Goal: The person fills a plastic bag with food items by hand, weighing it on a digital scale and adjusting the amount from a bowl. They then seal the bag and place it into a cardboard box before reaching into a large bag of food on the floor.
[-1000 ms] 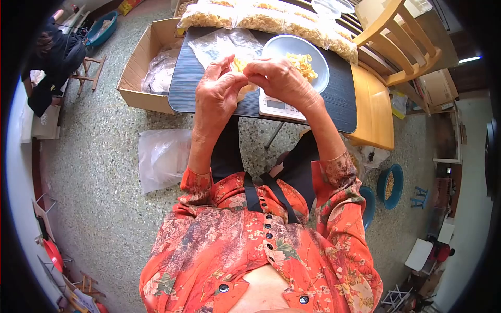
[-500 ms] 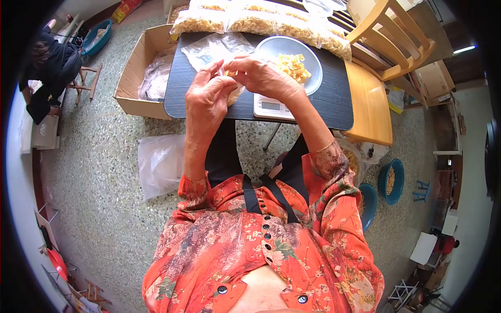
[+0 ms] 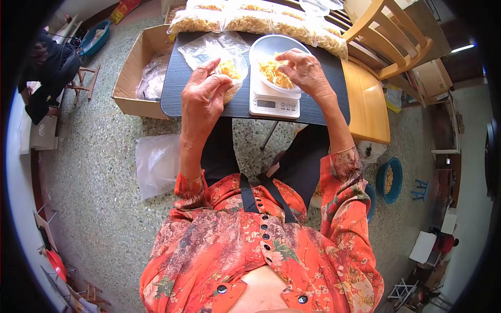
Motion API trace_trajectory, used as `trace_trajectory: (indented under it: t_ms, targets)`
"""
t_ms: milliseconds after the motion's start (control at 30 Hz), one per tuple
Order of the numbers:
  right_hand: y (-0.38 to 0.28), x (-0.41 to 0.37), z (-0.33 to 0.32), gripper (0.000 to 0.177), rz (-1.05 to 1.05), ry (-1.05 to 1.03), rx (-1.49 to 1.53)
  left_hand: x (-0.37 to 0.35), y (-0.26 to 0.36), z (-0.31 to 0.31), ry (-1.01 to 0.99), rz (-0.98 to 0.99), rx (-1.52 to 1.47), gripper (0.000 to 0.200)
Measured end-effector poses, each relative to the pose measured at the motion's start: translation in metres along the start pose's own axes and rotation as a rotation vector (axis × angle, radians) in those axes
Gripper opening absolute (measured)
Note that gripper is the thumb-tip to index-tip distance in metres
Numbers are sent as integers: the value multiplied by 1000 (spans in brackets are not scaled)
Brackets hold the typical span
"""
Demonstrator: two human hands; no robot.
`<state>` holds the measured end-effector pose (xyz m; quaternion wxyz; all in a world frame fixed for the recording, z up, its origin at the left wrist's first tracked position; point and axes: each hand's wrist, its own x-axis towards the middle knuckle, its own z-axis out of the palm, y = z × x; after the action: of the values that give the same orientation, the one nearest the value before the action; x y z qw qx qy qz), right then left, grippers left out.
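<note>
My left hand [image 3: 203, 99] is closed on the edge of a clear plastic bag [image 3: 241, 67] with yellow-tan dried pieces inside, above the dark table [image 3: 175, 96]. My right hand [image 3: 308, 75] is at the right side of a pale round bowl [image 3: 261, 44], fingers curled at the dried pieces [image 3: 274, 73] in it. Whether those fingers hold a piece is hard to make out. Under the bowl is a white digital scale [image 3: 275, 107]. Flat clear bags [image 3: 195, 52] lie on the table behind my left hand.
Filled bags [image 3: 250, 22] line the table's far edge. An open cardboard box [image 3: 128, 81] stands at the left, a wooden chair [image 3: 368, 104] at the right. Blue basins [image 3: 399, 180] and a plastic sheet [image 3: 156, 161] are on the floor. Another person [image 3: 52, 68] sits far left.
My right hand has left the bag beside my left hand and moved right to the bowl. The bag's mouth now shows wider, and more of the scale is visible.
</note>
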<state>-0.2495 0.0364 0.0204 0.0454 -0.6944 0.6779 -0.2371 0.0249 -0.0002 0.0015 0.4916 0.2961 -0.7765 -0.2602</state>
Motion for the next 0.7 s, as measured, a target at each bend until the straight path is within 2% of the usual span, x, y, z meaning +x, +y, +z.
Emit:
trace_trajectory:
  t_ms: [33, 133, 367, 567, 667, 700]
  targets:
    - [-1, 2, 1, 25, 69, -83, -58, 1, 0, 0, -6, 9, 14, 14]
    - [-3, 4, 7, 30, 15, -70, -207, 1, 3, -1, -23, 9, 9, 14]
    - [-5, 11, 18, 24, 80, -200, -271, 1, 7, 0, -34, -5, -10, 15]
    - [0, 7, 18, 13, -18, -38, -248, 0, 1, -2, -17, -15, -2, 15]
    - [1, 2, 8, 9, -54, 83, -186, 1, 0, -3, -13, -4, 15, 14]
    - [1, 1, 6, 10, -18, 131, -70, 1, -1, -3, -15, -6, 22, 14]
